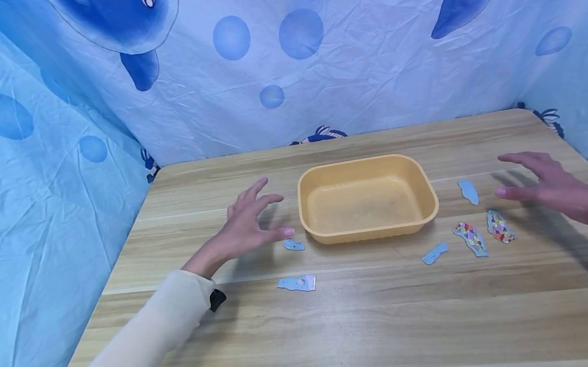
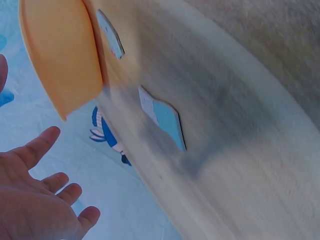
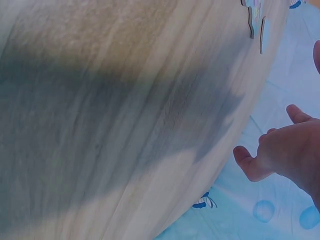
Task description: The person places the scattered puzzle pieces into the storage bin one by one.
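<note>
My left hand [image 1: 248, 225] hovers over the table, left of a tan plastic tray [image 1: 370, 234], fingers spread and holding nothing. Beneath its thumb lies a small blue puzzle-like piece [image 1: 294, 244]. Closer to me is a flat light blue piece with a pale end [image 1: 297, 284], which also shows in the left wrist view. My right hand [image 1: 557, 190] is held up at the right side, thumb and fingers apart, gripping nothing. Near it lie two pieces with multicoloured patches [image 1: 500, 226] [image 1: 471, 239], a plain blue piece [image 1: 468, 192] and a narrow blue piece [image 1: 435, 253].
The tray stands toward the back of a wood-grain table [image 1: 363, 325], with bare floor showing inside it. Blue cloth [image 1: 209, 115] with whale and bubble prints hangs behind the table and along both sides.
</note>
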A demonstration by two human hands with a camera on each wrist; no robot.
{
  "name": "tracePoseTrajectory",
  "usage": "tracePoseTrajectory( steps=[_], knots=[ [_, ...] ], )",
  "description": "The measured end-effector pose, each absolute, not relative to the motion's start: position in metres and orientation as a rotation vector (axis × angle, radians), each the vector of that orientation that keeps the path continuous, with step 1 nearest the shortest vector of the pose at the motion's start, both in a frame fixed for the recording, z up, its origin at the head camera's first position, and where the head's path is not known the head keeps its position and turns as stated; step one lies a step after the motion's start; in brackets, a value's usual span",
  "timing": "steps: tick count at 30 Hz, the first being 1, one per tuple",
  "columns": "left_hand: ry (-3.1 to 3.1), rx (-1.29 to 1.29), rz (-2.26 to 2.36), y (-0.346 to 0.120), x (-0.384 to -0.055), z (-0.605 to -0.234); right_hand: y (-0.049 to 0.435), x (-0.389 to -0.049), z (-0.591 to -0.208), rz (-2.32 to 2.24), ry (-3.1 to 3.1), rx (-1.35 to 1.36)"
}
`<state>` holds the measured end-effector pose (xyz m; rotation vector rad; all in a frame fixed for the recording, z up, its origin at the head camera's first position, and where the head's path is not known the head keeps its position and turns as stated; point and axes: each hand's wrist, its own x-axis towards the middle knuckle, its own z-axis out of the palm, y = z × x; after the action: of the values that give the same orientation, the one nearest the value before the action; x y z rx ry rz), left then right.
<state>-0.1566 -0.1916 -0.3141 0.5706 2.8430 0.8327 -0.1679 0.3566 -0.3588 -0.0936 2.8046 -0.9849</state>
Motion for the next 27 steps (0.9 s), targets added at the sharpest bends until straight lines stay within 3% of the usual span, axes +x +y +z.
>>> tracePoseTrajectory(
  steps=[27],
  knots=[
    [2.901, 0.53, 0.999, -0.163, -0.153, -0.337, 0.345, -0.176, -0.36, -1.023, 2.752, -0.136]
  ],
)
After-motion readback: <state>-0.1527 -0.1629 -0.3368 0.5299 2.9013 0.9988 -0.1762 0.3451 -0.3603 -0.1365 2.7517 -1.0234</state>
